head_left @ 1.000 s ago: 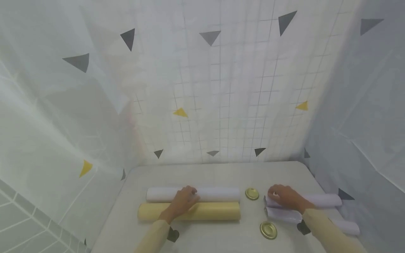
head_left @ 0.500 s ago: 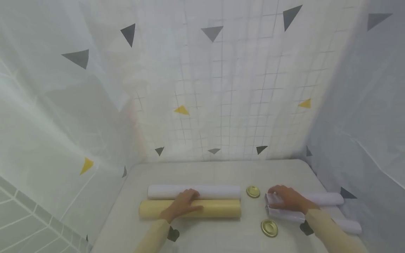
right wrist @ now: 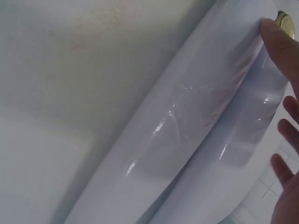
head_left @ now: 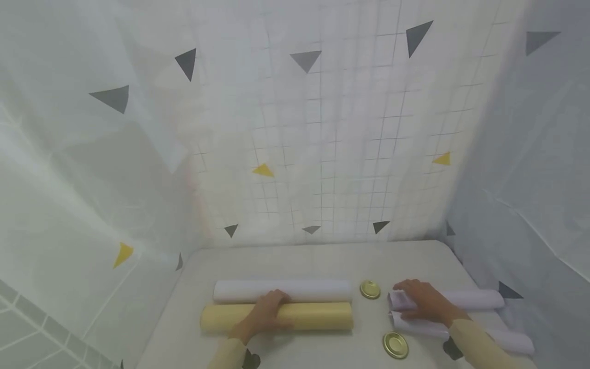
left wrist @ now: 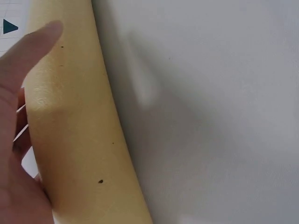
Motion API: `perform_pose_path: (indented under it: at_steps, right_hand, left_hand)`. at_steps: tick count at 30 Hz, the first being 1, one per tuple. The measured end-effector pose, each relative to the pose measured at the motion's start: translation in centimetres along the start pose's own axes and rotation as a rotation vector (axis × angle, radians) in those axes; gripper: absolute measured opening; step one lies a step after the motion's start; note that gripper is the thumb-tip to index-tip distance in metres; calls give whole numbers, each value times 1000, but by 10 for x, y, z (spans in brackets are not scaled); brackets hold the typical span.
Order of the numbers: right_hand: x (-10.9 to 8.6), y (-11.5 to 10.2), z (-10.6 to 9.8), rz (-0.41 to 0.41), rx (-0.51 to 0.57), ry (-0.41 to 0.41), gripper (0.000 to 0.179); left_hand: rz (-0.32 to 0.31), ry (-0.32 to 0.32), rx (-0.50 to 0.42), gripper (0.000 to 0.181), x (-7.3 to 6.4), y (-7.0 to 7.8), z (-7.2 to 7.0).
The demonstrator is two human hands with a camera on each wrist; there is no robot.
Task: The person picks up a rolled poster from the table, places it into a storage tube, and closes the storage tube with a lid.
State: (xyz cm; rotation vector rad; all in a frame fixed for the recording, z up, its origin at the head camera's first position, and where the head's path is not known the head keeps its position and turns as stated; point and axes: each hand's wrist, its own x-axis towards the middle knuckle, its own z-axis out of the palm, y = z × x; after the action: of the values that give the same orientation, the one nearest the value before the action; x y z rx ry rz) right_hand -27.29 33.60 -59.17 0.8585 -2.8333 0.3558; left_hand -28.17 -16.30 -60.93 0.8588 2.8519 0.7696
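On the left side of the table lies a yellow roll (head_left: 322, 316), in front of a white roll (head_left: 318, 291). My left hand (head_left: 262, 316) lies over the yellow roll. In the left wrist view its thumb (left wrist: 49, 37) stretches straight across the roll while the other fingers are at the far side, partly hidden. My right hand (head_left: 428, 302) is spread over the left ends of two glossy white rolls, a far one (head_left: 479, 299) and a near one (head_left: 507, 341). The right wrist view has the thumb tip (right wrist: 268, 28) at the near roll and the other fingers loose beyond the far one.
Two gold-coloured round lids lie between the roll pairs, a far one (head_left: 370, 289) and a near one (head_left: 395, 345). The white table (head_left: 318, 261) is backed by a pale sheet (head_left: 295, 128) with printed triangles. Similar sheets hang at both sides.
My left hand has spread its thumb away from its fingers and lowered over the yellow roll. The right hand's thumb has moved toward the near white roll. The head view has shifted slightly.
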Motion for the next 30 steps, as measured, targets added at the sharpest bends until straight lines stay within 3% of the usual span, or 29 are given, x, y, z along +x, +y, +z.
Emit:
perform_pose_path:
  at_steps: [3,7,14,21,25,30]
  right_hand:
    - [-1,0,-3,12,7,-13,51]
    - [-2,-4,-11,50,98,-104,29]
    - [0,-8,-17,-10,263,-189,13]
    - [-3,-5,-10,48,326,-326,27]
    - [-7,-4,-6,47,341,-351,32]
    - [-5,-4,-2,138,309,-393,33]
  left_hand:
    - [28,11,30,71,1,0,3]
    - [56,17,82,72,3,-5,8]
    - [30,21,141,69,5,-11,14]
    - [9,-12,175,69,6,-10,14]
    - [9,-26,189,69,6,-7,11]
    - [-20,-45,178,71,5,-5,10]
